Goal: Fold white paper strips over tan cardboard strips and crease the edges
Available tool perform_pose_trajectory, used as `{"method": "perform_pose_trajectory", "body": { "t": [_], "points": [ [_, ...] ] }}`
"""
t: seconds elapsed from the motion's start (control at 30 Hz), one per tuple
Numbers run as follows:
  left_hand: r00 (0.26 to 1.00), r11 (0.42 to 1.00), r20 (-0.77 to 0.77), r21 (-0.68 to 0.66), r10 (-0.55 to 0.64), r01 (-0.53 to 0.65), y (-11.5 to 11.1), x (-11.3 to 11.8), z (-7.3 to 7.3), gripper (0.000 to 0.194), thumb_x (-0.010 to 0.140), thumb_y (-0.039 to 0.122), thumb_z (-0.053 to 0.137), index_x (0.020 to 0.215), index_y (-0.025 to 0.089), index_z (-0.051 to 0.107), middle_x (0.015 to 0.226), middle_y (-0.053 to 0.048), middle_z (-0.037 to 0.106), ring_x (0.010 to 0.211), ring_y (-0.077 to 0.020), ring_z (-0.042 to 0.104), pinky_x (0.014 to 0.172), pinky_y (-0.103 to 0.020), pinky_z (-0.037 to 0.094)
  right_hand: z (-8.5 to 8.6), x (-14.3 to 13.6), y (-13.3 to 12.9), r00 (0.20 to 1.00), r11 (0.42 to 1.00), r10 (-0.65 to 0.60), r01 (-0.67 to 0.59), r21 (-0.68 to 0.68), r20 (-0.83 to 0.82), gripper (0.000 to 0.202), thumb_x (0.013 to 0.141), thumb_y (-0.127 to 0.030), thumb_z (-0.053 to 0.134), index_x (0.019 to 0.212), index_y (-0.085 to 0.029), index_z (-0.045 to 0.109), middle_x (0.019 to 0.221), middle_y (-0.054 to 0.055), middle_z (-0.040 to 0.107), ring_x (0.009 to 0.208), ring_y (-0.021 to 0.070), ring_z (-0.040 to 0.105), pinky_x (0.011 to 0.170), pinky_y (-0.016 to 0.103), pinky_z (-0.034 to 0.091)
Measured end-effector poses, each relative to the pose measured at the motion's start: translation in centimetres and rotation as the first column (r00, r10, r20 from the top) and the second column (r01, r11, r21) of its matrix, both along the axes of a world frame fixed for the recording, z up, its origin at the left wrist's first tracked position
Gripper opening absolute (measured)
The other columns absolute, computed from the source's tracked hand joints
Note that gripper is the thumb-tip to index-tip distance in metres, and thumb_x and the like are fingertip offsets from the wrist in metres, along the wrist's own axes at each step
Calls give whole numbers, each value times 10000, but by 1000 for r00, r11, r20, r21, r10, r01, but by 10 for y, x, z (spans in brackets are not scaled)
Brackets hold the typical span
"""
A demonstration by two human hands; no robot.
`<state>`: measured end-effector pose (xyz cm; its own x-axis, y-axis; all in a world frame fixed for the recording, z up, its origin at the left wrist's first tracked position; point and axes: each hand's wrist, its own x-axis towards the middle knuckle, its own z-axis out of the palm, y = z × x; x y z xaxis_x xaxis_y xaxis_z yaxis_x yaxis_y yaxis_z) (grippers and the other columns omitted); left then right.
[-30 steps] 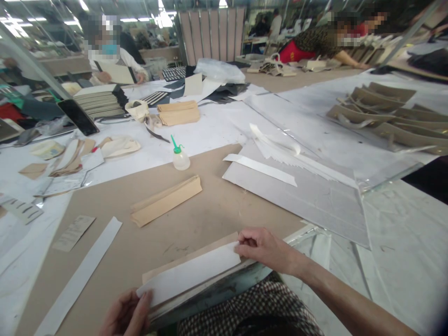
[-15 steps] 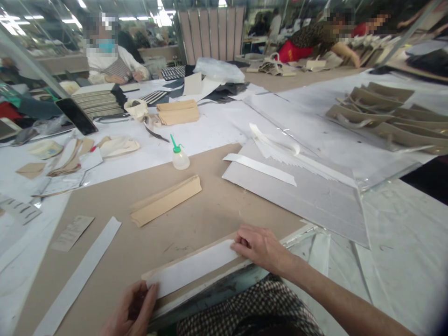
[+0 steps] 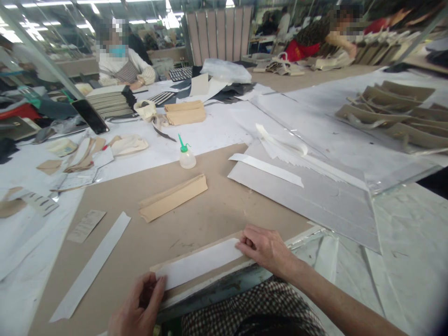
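A white strip (image 3: 201, 264) lies along the near edge of the brown board, over a tan piece whose border shows along its far side. My left hand (image 3: 142, 301) pinches the strip's left end between thumb and fingers. At the other end, my right hand (image 3: 268, 247) is closed, its fingertips gripping the strip's corner. Beyond them rests a folded tan piece (image 3: 173, 198). Another white strip (image 3: 91, 268) lies slanted to the left, near a small grey card (image 3: 86, 226).
A squeeze bottle (image 3: 187, 159) with a green nozzle stands at the board's far edge. To the right, a grey sheet (image 3: 308, 191) carries several white strips. Tan stacked pieces (image 3: 395, 116) lie farther right. A phone (image 3: 90, 115) leans at left. Co-workers are across the table.
My view has turned slightly left, so the scene sits farther right. Both hands keep their hold on the strip. A co-worker at the back right has drawn an arm in.
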<state>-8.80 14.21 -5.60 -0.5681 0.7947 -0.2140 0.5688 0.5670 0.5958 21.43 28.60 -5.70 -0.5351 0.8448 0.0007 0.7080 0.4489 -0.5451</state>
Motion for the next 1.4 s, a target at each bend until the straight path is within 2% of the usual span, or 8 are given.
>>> {"method": "perform_pose_trajectory", "body": {
  "t": [0.13, 0.3, 0.47, 0.77, 1.07, 1.27, 1.4],
  "points": [
    [992, 989, 122, 149, -36, 18, 2, 1, 1, 383, 822, 600, 610, 854, 220, 635, 714, 27, 608, 678, -162, 561, 663, -253, 423, -4, 1, 0, 999, 1000, 13, -12, 23, -37, 241, 986, -354, 505, 790, -228, 570, 751, -17, 602, 681, 151, 582, 629, 267, 374],
    [961, 989, 261, 139, -91, 56, 12, -13, 3, 286, 850, 469, 609, 804, 186, 614, 690, 38, 507, 660, -129, 468, 619, -239, 356, -21, 4, 7, 999, 997, -39, 40, 63, -24, 366, 949, -543, 478, 751, -253, 580, 688, -10, 605, 595, 168, 581, 558, 278, 372],
    [954, 988, 283, 139, -99, 61, 16, -19, 3, 234, 817, 392, 635, 728, 179, 592, 629, 59, 449, 616, -107, 421, 583, -232, 313, -29, 6, 9, 999, 999, -31, 31, 40, -6, 487, 935, -683, 427, 761, -260, 595, 686, -5, 612, 584, 173, 593, 546, 275, 400],
    [964, 986, 239, 145, -117, 84, 18, -19, 4, 195, 807, 351, 625, 732, 171, 625, 628, 47, 495, 611, -111, 453, 574, -234, 317, -22, 3, 11, 999, 998, -49, 50, 33, -17, 580, 887, -792, 399, 738, -268, 597, 658, 0, 614, 560, 184, 601, 511, 278, 420],
    [980, 981, 128, 142, -153, 134, 20, -14, 9, 196, 811, 346, 600, 706, 180, 608, 645, 36, 540, 628, -122, 478, 609, -247, 342, -22, 3, 11, 998, 997, -39, 41, 58, -38, 523, 908, -732, 431, 738, -263, 590, 660, 6, 626, 550, 182, 590, 507, 275, 396],
    [977, 975, 75, 113, -200, 191, 19, -14, 9, 202, 841, 365, 578, 733, 195, 590, 675, 30, 556, 651, -137, 506, 629, -257, 351, -16, 0, 7, 998, 996, -64, 64, 57, -4, 383, 914, -576, 458, 738, -260, 581, 686, -12, 626, 603, 177, 617, 544, 273, 387],
    [976, 975, 49, 80, -211, 207, 16, -14, 8, 205, 864, 402, 576, 788, 213, 555, 613, 61, 482, 605, -147, 496, 593, -263, 328, -11, -1, 3, 999, 998, -36, 34, 60, 32, 272, 931, -472, 483, 792, -254, 565, 736, -16, 645, 644, 177, 640, 569, 270, 415]
  ]
}}
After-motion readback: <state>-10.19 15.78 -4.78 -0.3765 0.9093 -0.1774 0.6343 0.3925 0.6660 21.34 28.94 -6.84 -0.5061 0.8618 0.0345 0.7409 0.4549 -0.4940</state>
